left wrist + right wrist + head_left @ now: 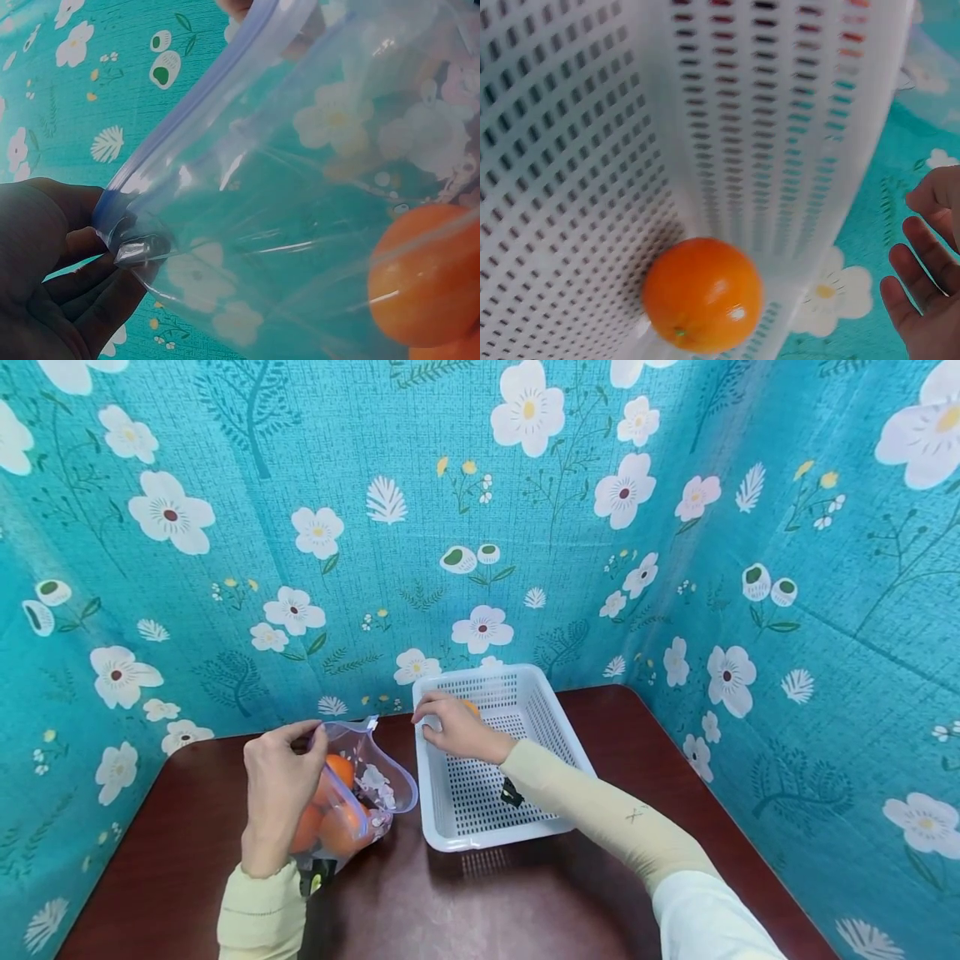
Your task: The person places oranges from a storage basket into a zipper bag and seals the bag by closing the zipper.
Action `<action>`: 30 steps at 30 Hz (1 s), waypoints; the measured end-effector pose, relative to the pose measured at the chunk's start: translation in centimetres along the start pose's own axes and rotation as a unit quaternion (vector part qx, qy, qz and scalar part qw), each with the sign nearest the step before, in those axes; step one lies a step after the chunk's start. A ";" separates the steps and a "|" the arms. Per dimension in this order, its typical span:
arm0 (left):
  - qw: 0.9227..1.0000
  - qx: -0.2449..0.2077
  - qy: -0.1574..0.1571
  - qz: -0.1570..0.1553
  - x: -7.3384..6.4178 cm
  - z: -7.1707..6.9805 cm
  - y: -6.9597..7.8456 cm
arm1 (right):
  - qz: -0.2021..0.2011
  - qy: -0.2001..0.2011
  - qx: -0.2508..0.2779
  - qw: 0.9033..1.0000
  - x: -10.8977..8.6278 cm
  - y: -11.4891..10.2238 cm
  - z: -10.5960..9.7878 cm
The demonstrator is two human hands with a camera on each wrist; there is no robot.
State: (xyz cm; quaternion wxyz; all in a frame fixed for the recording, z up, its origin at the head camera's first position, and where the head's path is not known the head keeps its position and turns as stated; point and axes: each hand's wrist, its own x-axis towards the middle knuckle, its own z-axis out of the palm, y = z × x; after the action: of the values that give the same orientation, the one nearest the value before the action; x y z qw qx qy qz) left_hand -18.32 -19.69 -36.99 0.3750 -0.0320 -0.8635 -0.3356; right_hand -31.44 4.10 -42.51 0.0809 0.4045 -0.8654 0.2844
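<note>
My left hand (pixel 281 781) pinches the purple zip edge of a clear plastic bag (pixel 225 161) at one corner of its mouth. Several oranges (pixel 341 828) lie inside, and the bag's mouth gapes toward the basket. My right hand (pixel 461 727) hovers over the far left part of a white perforated basket (pixel 491 842), with loosely bent fingers (pixel 911 296) and nothing in them. A single orange (pixel 703 295) sits in a corner of the basket, apart from the fingers; in the head view the hand hides most of it.
The dark red-brown table (pixel 420 902) carries both bag and basket. A small black object (pixel 512 792) shows beside the right forearm over the basket. Behind and to the right hangs a teal floral cloth (pixel 420 585), close to the table's edges.
</note>
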 end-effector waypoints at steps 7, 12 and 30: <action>1.000 0.001 -0.003 -0.001 0.0 0.1 0.0 | 0.052 -0.029 -0.020 0.998 -0.1 1.7 0.0; 1.000 0.002 -0.003 -0.003 0.1 0.0 0.1 | 0.078 -0.058 -0.034 0.995 0.0 2.7 0.3; 1.000 0.003 -0.005 -0.011 -0.2 0.1 0.0 | 0.163 -0.128 -0.069 0.976 0.6 6.5 2.1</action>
State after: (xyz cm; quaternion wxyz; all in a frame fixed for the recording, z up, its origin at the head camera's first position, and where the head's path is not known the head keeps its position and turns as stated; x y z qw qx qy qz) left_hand -18.27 -19.57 -37.17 0.3669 -0.0231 -0.8667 -0.3371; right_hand -36.50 5.89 -46.77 -0.0505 0.2846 -0.9405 0.1788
